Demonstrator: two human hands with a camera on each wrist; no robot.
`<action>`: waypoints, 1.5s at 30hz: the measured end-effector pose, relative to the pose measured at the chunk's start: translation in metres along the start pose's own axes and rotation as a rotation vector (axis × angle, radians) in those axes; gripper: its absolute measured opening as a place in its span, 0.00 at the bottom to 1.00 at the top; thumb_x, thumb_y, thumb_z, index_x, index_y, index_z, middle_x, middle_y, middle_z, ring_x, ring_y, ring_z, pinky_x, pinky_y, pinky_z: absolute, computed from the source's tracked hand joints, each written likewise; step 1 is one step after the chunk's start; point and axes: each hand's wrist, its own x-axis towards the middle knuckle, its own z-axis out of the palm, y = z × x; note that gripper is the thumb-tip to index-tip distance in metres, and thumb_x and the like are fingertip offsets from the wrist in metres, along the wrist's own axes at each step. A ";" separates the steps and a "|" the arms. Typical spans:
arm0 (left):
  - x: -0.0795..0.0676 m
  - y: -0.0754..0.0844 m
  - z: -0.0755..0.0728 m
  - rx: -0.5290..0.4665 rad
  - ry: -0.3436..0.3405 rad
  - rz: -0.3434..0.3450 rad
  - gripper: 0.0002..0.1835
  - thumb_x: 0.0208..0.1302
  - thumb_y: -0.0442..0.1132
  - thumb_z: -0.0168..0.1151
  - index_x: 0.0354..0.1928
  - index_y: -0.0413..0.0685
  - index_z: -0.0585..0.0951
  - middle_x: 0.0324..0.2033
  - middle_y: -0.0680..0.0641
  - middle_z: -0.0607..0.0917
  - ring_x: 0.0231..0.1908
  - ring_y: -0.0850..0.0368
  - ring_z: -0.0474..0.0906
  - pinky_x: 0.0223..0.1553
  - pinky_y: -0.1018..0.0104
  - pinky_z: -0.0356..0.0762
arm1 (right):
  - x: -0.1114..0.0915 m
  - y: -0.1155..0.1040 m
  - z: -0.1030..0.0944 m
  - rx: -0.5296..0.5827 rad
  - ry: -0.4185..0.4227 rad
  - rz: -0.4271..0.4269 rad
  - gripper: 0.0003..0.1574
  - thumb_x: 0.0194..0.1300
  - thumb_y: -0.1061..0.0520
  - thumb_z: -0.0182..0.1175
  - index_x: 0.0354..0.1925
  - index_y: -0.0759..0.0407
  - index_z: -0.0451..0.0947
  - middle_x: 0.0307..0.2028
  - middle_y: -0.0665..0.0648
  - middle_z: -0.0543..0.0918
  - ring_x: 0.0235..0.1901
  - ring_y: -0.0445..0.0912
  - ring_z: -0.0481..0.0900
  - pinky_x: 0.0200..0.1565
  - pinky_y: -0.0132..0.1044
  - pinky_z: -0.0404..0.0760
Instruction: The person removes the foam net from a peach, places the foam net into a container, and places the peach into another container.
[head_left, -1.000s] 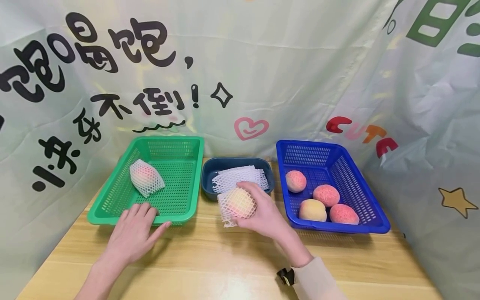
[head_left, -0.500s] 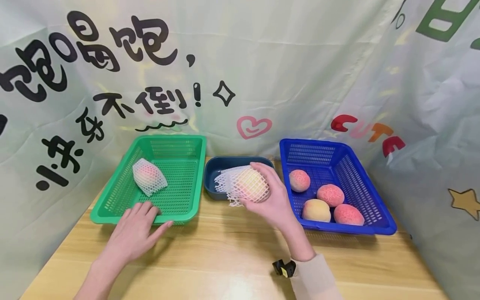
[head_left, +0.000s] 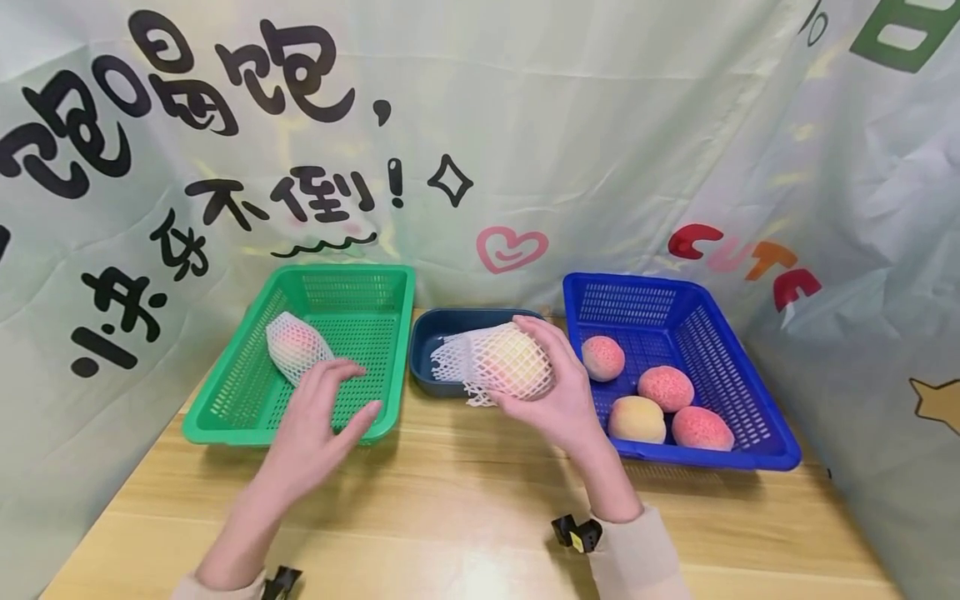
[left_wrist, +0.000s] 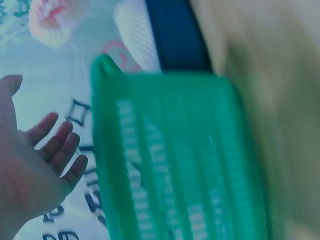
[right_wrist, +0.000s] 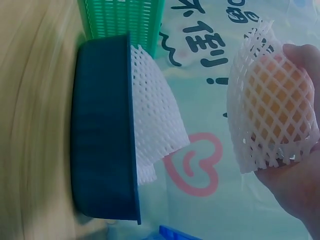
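Observation:
In the head view my right hand grips a peach in a white foam net sleeve, held in front of the dark blue tub. In the right wrist view, the sleeve's loose end sticks out past the fruit. My left hand holds nothing and hovers over the front of the green basket, thumb and fingers spread apart. Another netted peach lies in that basket, partly behind the left fingertips. White foam net sleeves poke out of the tub.
At the right stands a blue basket with several bare peaches, pink and yellow. A printed cloth hangs behind the wooden table. Both wrists carry small black devices.
My left hand has left the green basket's front rim and moved up and right, its fingers spreading. The right hand has carried the netted peach up and to the right.

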 end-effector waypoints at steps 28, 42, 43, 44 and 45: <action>0.067 0.066 0.066 -0.792 -0.308 -0.210 0.37 0.72 0.46 0.65 0.76 0.45 0.60 0.64 0.37 0.72 0.55 0.45 0.77 0.51 0.58 0.82 | -0.005 0.000 0.020 -0.052 -0.083 -0.224 0.57 0.41 0.59 0.86 0.69 0.57 0.73 0.69 0.57 0.74 0.70 0.55 0.68 0.70 0.45 0.68; 0.069 0.071 0.071 -0.736 -0.238 -0.204 0.34 0.69 0.43 0.68 0.73 0.46 0.67 0.61 0.39 0.76 0.52 0.46 0.78 0.48 0.56 0.83 | -0.002 0.001 0.019 -0.101 -0.089 -0.266 0.59 0.39 0.58 0.88 0.68 0.59 0.72 0.69 0.59 0.74 0.70 0.58 0.68 0.71 0.49 0.66; 0.069 0.071 0.071 -0.736 -0.230 -0.200 0.34 0.69 0.43 0.68 0.73 0.46 0.67 0.61 0.39 0.76 0.52 0.47 0.78 0.47 0.56 0.83 | -0.002 0.000 0.018 -0.103 -0.092 -0.266 0.60 0.38 0.58 0.88 0.69 0.59 0.72 0.69 0.59 0.74 0.70 0.58 0.67 0.71 0.48 0.66; 0.069 0.071 0.071 -0.737 -0.221 -0.197 0.33 0.69 0.43 0.68 0.73 0.47 0.68 0.60 0.39 0.77 0.51 0.47 0.78 0.47 0.56 0.83 | -0.001 0.000 0.017 -0.102 -0.097 -0.264 0.61 0.38 0.58 0.89 0.69 0.59 0.71 0.70 0.59 0.74 0.71 0.58 0.67 0.71 0.48 0.66; 0.070 0.070 0.072 -0.742 -0.214 -0.193 0.33 0.69 0.42 0.68 0.72 0.47 0.68 0.60 0.39 0.77 0.50 0.47 0.79 0.46 0.56 0.83 | -0.001 -0.001 0.016 -0.099 -0.104 -0.259 0.62 0.38 0.58 0.89 0.70 0.59 0.71 0.70 0.59 0.73 0.71 0.57 0.67 0.71 0.47 0.66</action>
